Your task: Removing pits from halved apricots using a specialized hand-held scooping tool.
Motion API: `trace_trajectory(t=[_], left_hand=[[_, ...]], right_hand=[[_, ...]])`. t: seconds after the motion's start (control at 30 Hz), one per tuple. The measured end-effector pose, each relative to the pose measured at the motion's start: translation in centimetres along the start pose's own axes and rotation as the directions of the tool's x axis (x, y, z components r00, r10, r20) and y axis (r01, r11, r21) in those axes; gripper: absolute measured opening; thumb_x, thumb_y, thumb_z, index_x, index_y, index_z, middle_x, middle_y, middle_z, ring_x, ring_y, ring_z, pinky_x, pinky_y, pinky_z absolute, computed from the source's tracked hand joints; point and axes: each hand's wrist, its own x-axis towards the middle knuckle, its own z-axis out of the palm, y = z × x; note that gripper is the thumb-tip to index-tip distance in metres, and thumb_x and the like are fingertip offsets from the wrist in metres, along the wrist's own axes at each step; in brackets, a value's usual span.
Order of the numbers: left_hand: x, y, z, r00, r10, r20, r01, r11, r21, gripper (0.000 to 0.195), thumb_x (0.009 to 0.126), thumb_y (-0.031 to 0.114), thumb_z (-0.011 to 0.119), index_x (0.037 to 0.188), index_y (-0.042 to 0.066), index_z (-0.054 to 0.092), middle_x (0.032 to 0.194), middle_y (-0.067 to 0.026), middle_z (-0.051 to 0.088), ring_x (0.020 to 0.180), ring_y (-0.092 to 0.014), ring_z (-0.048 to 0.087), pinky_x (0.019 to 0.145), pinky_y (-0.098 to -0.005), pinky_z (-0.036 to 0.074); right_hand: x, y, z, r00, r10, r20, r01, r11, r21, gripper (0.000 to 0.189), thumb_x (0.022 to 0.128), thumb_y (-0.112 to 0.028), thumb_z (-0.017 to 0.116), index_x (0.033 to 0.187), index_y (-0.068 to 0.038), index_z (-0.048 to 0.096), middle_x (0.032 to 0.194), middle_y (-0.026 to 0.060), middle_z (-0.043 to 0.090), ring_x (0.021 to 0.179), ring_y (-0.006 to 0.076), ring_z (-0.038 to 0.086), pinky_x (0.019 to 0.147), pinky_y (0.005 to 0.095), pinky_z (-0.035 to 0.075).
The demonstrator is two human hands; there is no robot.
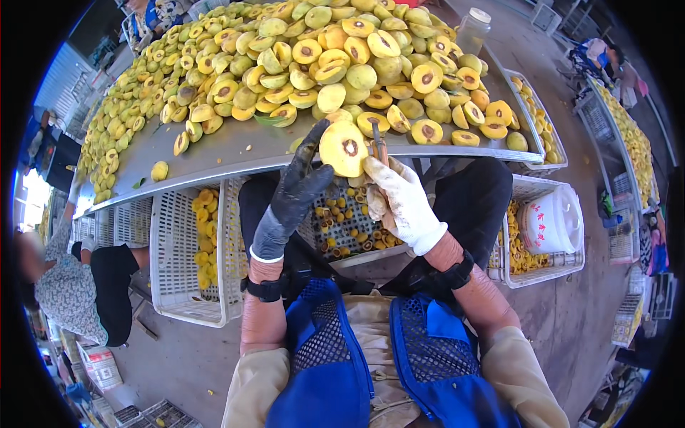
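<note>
My left hand, in a dark stained glove, holds a halved yellow fruit by its left side, with the cut face and brown pit cavity towards me. In a white glove, my right hand grips a small tool with an orange-brown handle and a dark metal tip pointing up, just right of the fruit half. The right fingers come close to the fruit's right edge; whether they touch it I cannot tell. Behind both hands, a large heap of halved yellow-green fruit covers much of the metal table.
Below the table stand a white crate with yellow fruit pieces, a crate of small brown-centred pieces between my knees, and a crate holding a white bucket. A lidded clear jar is at the back right. A person sits at left.
</note>
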Motion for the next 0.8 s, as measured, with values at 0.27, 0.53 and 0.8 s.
trace_trajectory(t=[0.27, 0.53, 0.8], left_hand=[[-0.4, -2.0, 0.7, 0.899, 0.357, -0.252, -0.128, 0.767, 0.629, 0.044, 0.084, 0.007, 0.058, 0.125, 0.000, 0.044, 0.118, -0.0116, 0.054, 0.103, -0.022, 0.055, 0.091, -0.0333, 0.042], [-1.1, -4.5, 0.4, 0.848, 0.453, -0.275, -0.138, 0.690, 0.711, 0.044, 0.075, 0.003, 0.065, 0.116, 0.000, 0.049, 0.110, -0.0135, 0.058, 0.101, -0.026, 0.057, 0.092, -0.0333, 0.042], [-1.3, -3.0, 2.2, 0.871, 0.330, -0.363, -0.189, 0.908, 0.373, 0.037, 0.083, 0.014, 0.057, 0.116, 0.000, 0.049, 0.107, -0.0116, 0.058, 0.102, -0.021, 0.055, 0.091, -0.0329, 0.042]], right_hand=[[-2.0, 1.5, 1.8, 0.997, 0.049, 0.060, -0.027, 0.943, -0.332, 0.034, 0.088, -0.033, 0.057, 0.102, -0.003, 0.050, 0.073, 0.0039, 0.061, 0.041, 0.0036, 0.047, 0.034, 0.0175, 0.034], [-2.1, 2.1, 1.2, 0.959, -0.178, 0.223, 0.281, 0.459, -0.843, 0.032, 0.093, -0.034, 0.049, 0.097, -0.002, 0.050, 0.059, 0.0067, 0.054, 0.043, 0.0147, 0.052, 0.041, 0.0280, 0.039], [-1.8, 3.3, 0.9, 0.855, -0.359, 0.373, 0.399, -0.002, -0.917, 0.020, 0.093, -0.023, 0.049, 0.087, -0.004, 0.047, 0.058, 0.0192, 0.051, 0.052, 0.0367, 0.055, 0.045, 0.0408, 0.041]])
